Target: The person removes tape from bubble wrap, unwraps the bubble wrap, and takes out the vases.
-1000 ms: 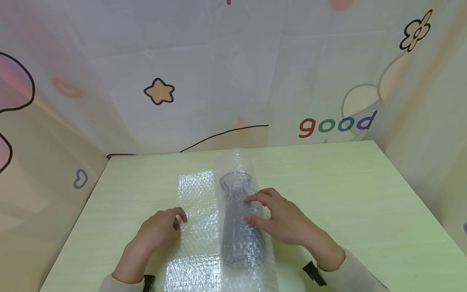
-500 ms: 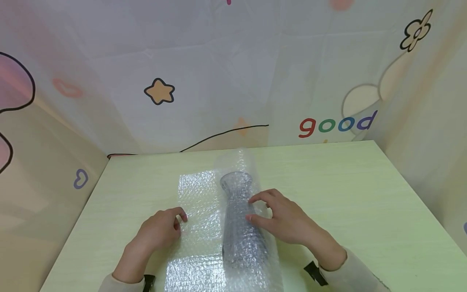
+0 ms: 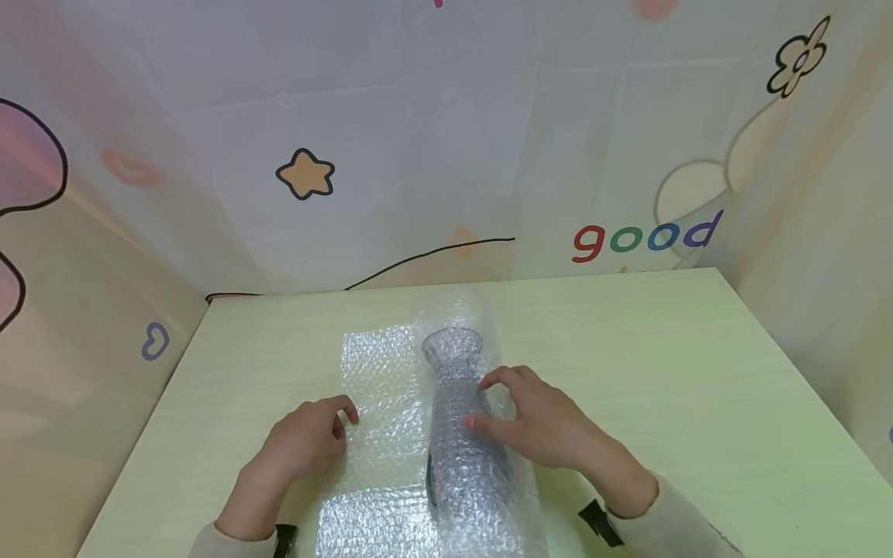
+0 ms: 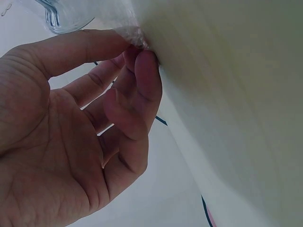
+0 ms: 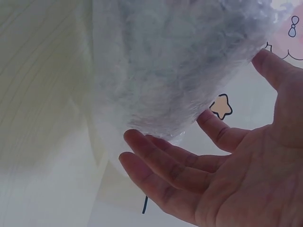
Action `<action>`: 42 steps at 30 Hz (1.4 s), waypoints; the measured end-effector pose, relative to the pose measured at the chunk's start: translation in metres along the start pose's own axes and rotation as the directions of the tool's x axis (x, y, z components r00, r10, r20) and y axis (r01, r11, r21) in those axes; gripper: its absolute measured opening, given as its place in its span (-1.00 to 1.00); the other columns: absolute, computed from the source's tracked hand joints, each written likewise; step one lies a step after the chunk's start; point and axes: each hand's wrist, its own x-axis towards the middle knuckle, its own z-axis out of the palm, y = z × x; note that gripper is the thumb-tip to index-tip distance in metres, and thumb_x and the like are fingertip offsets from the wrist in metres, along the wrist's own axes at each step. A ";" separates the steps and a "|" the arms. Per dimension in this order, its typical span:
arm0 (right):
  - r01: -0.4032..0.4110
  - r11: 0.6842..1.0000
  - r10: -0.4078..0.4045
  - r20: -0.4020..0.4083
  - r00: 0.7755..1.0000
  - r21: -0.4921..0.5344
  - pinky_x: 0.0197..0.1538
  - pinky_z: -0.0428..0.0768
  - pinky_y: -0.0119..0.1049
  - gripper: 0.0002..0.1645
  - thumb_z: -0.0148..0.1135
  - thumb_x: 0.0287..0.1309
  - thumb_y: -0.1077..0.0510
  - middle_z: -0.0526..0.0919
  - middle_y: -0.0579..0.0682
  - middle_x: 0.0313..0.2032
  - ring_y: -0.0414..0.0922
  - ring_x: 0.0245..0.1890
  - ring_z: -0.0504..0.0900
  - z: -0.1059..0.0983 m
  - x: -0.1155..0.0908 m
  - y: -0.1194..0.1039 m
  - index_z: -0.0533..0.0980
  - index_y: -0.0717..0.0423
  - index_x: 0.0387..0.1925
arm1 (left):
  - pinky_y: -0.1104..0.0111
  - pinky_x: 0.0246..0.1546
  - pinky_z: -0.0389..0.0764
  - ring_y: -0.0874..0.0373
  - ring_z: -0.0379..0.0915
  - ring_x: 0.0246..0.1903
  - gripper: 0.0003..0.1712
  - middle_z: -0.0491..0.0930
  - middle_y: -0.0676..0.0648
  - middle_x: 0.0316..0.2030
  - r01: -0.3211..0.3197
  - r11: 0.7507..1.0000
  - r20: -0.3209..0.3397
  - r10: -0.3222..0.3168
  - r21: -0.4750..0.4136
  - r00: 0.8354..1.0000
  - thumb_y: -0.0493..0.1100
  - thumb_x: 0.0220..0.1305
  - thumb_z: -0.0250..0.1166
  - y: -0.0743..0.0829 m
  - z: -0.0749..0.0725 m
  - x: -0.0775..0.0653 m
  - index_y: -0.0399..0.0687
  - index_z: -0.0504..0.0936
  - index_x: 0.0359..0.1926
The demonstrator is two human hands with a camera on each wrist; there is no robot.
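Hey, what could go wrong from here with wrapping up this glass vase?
The vase lies on its side with the right hand resting lightly against it, so it might roll askew. The left hand pinches only the edge of the bubble wrap; if that slips, the flat part could shift or crease. The wrap also sticks out past the vase's flared mouth, so that end may stay loose and cushion poorly.

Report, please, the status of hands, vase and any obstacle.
Left hand pinches edge of bubble wrap. Right hand touches glass vase through wrap. Vase lies on its side, mouth away from person. No obstacle visible.
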 end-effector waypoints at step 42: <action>-0.089 0.996 0.090 0.027 0.996 -0.010 -0.21 0.54 -0.18 0.03 0.36 0.02 -0.56 0.55 -0.03 -0.13 -0.12 -0.23 0.56 0.006 0.002 -0.004 0.40 0.06 0.26 | 0.28 -0.49 0.40 0.10 0.40 -0.48 -0.67 0.59 0.02 -0.38 0.004 1.000 -0.004 -0.004 0.000 1.000 -0.40 0.24 0.23 0.002 -0.001 -0.001 0.07 0.66 -0.07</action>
